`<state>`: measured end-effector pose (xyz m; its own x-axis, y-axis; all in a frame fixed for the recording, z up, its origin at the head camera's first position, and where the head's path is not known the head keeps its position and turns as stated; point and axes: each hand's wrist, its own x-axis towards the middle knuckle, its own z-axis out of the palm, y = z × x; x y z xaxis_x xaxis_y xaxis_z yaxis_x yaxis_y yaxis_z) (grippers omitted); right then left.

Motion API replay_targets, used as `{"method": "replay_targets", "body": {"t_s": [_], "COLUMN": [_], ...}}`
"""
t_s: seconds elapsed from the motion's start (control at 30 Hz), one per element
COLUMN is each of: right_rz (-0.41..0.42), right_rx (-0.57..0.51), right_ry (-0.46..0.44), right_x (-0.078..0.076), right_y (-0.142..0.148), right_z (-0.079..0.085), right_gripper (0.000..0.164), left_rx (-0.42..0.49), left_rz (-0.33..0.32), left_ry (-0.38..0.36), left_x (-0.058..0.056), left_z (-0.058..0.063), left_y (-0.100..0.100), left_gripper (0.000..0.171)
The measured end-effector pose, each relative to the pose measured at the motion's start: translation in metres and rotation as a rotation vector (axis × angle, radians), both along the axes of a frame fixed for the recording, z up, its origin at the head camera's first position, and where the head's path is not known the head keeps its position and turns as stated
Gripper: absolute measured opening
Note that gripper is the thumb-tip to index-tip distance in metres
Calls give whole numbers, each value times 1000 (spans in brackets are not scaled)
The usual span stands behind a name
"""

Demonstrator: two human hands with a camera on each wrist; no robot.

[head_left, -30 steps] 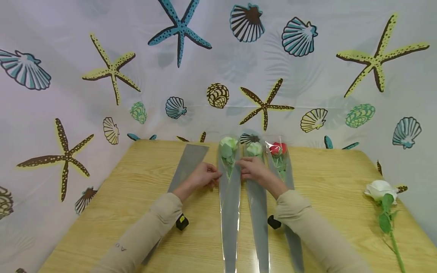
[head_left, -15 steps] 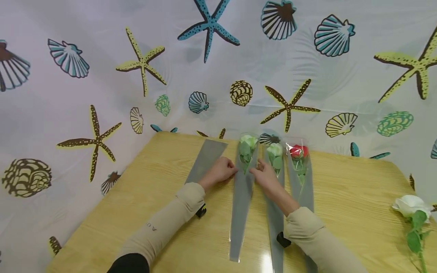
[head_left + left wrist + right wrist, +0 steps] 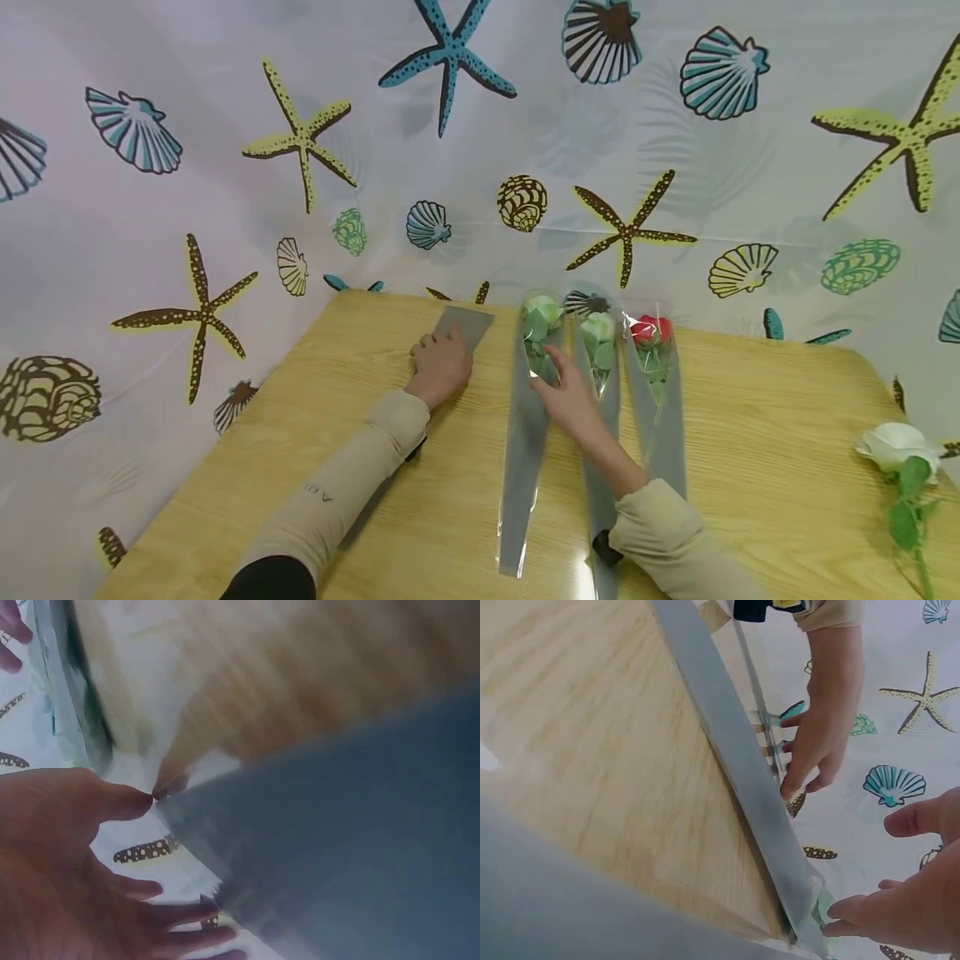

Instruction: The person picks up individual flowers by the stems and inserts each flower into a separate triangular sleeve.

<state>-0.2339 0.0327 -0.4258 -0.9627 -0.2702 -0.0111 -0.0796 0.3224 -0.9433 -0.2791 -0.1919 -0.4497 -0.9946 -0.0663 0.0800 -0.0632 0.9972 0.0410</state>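
Note:
My left hand (image 3: 442,367) is over the upper part of a flat grey flower sleeve (image 3: 467,325). In the left wrist view its fingers are spread and the thumb is at the sleeve's edge. My right hand (image 3: 572,396), thumb and forefinger apart, is at the right side of a pale rose (image 3: 542,312) in a clear-fronted grey sleeve (image 3: 520,492). In the right wrist view its fingertips meet or nearly meet the rose end of that sleeve (image 3: 757,787). A second pale rose (image 3: 597,329) and a red rose (image 3: 650,331) lie sleeved to the right.
An unwrapped white rose (image 3: 900,447) with green leaves lies at the right side of the wooden table (image 3: 757,417). A white curtain (image 3: 465,167) printed with starfish and shells stands behind the table and along its left side.
My left hand has left the pale rose's sleeve and moved left onto the flat grey sleeve. My right hand stays by the pale rose, its thumb and forefinger more spread.

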Motion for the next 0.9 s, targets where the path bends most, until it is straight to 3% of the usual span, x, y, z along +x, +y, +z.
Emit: {"method": "replay_targets", "body": {"t_s": [0.13,0.4,0.57,0.7,0.8,0.9], "right_rz": [-8,-28,1,29,48,86], "right_rx": [-71,-160,-207,-300,-353,-410], "right_ry": [20,-42,-86,-148,-188,-232], "right_x": [7,19,19,17,13,8], "right_y": [2,18,28,36,42,50], "right_z": [3,4,9,11,11,12], "right_gripper": [64,56,52,53,54,63], "left_rx": [44,85,162,170,166,177], "left_rz": [9,-17,-7,-20,-63,-154], "left_ry": [-17,-19,-33,-53,4,131], "left_x": [3,-3,-7,-2,8,20], "left_z": [1,2,16,31,44,57], "left_y": [-2,-6,-6,5,22,44], "left_gripper": [29,23,19,24,28,28]}}
